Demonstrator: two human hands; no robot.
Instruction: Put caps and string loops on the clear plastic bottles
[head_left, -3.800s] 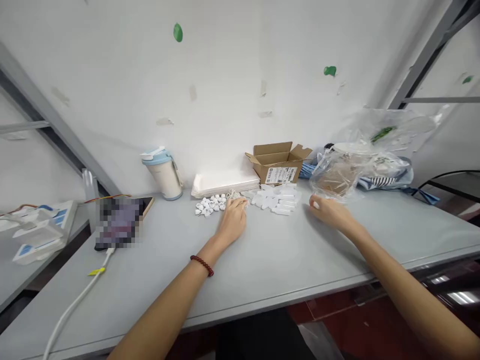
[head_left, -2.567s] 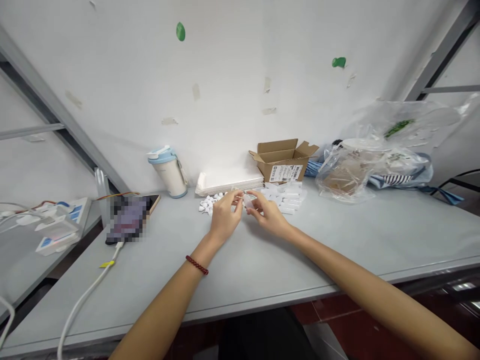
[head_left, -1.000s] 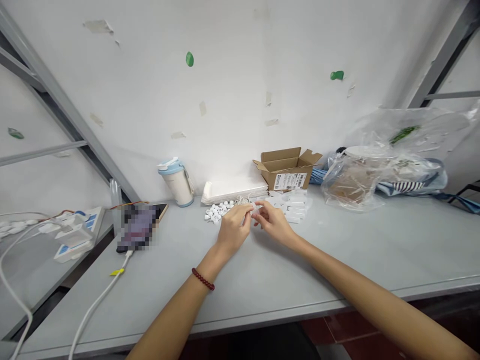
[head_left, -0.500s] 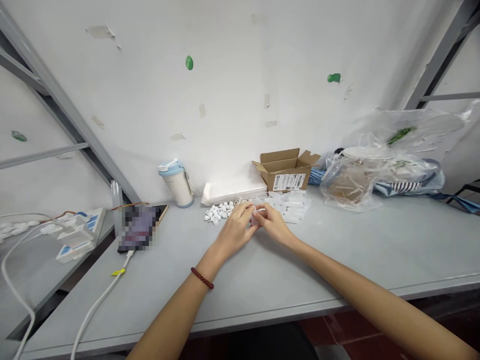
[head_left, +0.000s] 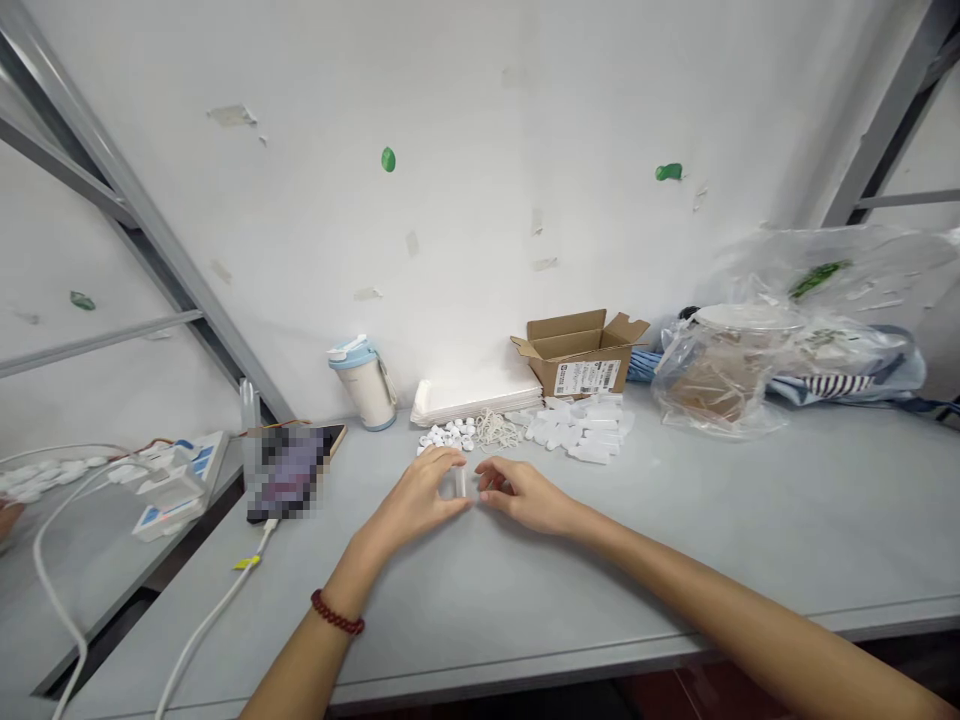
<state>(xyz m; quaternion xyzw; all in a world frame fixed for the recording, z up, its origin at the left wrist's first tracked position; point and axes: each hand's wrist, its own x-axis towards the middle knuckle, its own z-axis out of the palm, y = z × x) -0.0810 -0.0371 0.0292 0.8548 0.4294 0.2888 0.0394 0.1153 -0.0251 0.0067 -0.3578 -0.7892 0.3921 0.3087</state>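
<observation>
My left hand (head_left: 420,500) holds a small translucent plastic tube (head_left: 460,481) between thumb and fingertips, a little above the grey table. Just to the right, my right hand (head_left: 532,495) is apart from the tube, fingers curled and a gap between thumb and fingers; nothing shows in it. Behind my hands lie a pile of small white caps (head_left: 448,435), a heap of thin off-white loops or strings (head_left: 496,429) and many translucent tubes (head_left: 592,430) in a loose pile.
A stack of white flat packets (head_left: 476,394) and an open cardboard box (head_left: 581,362) stand by the wall. Left are a cup (head_left: 365,385), a phone (head_left: 296,475) on a cable and a power strip (head_left: 176,505). Plastic-bagged items (head_left: 720,370) sit right. Another person's hand (head_left: 9,520) shows at the left edge.
My hands have moved apart and towards me from the piles. My right hand has come off, and the tube is now in my left hand alone. The view has tilted up slightly.
</observation>
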